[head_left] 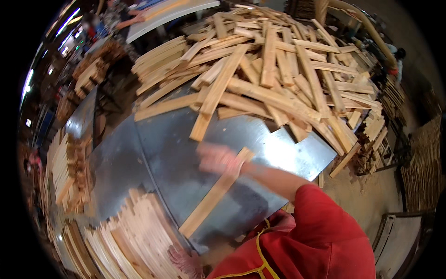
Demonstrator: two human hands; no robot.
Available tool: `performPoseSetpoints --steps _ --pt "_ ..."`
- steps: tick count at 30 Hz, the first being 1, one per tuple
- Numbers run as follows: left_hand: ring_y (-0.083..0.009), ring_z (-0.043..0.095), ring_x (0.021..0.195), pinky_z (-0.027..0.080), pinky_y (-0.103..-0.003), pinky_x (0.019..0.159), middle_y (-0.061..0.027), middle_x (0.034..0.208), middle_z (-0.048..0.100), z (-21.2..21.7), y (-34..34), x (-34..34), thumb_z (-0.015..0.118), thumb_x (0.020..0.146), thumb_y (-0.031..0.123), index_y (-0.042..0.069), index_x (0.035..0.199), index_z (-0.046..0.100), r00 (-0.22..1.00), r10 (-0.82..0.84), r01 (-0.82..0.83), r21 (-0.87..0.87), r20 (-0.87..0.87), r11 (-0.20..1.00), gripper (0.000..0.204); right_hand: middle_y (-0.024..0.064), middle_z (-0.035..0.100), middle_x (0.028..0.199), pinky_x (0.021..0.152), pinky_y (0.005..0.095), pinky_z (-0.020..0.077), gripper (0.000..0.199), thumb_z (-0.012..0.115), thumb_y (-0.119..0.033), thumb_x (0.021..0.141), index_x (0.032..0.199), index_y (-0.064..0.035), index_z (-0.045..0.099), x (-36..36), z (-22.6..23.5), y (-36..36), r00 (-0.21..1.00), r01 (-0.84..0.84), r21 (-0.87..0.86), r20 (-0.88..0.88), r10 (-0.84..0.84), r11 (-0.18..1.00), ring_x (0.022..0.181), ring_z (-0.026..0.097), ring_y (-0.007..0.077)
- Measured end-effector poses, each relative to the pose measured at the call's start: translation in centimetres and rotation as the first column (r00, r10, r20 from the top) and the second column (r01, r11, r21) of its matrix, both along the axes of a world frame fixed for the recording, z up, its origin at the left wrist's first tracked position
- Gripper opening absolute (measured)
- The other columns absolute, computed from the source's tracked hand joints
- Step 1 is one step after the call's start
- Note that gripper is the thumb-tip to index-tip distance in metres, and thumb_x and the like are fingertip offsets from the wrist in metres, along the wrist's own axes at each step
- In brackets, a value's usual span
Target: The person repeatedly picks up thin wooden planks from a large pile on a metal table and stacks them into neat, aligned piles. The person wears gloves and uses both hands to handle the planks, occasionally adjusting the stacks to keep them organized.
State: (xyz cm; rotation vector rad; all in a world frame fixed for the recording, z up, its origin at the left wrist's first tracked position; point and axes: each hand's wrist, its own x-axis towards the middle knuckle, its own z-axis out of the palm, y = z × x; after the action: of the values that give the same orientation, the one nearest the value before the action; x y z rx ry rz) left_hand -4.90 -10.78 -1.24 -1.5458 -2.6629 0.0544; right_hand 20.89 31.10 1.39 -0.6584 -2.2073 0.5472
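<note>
A single wooden board [209, 201] lies slantwise on the metal tabletop [172, 153]. My right hand [216, 159] is stretched out above the board's far end, its wrist crossing over it. Motion smears those fingers, so their grip cannot be made out. At the bottom, my left hand [185, 261] rests with fingers spread on the near edge of a row of light boards [144, 228] laid side by side. Beyond my right hand rises a large heap of loose boards [274, 79], one long board [218, 93] jutting toward me.
More boards are stacked at the left [65, 172]. A seam divides the metal top. Another person's arm [134, 19] reaches over a pale table [169, 21] at the far left. At the right are a ribbed hose [371, 30], stacked wood [420, 162] and a low cart [399, 237].
</note>
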Motion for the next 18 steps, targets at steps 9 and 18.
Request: performPoseSetpoints --steps 9,18 --pt "-0.0446 0.044 0.138 0.033 -0.059 0.119 -0.0193 0.144 0.051 -1.1 20.1 7.9 0.090 0.065 0.042 0.001 0.145 0.050 0.909 -0.320 0.333 -0.006 0.267 0.943 0.098 0.0213 0.069 0.128 0.102 0.0483 0.0539 0.084 0.079 -0.040 0.081 0.150 -0.0059 0.046 40.4 6.6 16.1 -0.044 0.998 0.065 0.623 -0.781 -0.004 0.118 0.067 0.0399" --pt "-0.0241 0.064 0.101 0.054 -0.037 0.089 -0.0073 0.112 0.065 0.6 22.8 0.8 0.078 0.083 0.016 0.000 0.142 0.057 0.472 -0.143 -0.035 0.181 0.870 0.983 0.065 0.0291 0.059 0.142 0.109 0.0450 0.0487 0.098 0.087 -0.032 0.073 0.151 0.0057 0.042 34.5 6.7 5.4 0.469 0.875 -0.352 0.452 -0.759 0.331 0.128 0.061 0.0425"
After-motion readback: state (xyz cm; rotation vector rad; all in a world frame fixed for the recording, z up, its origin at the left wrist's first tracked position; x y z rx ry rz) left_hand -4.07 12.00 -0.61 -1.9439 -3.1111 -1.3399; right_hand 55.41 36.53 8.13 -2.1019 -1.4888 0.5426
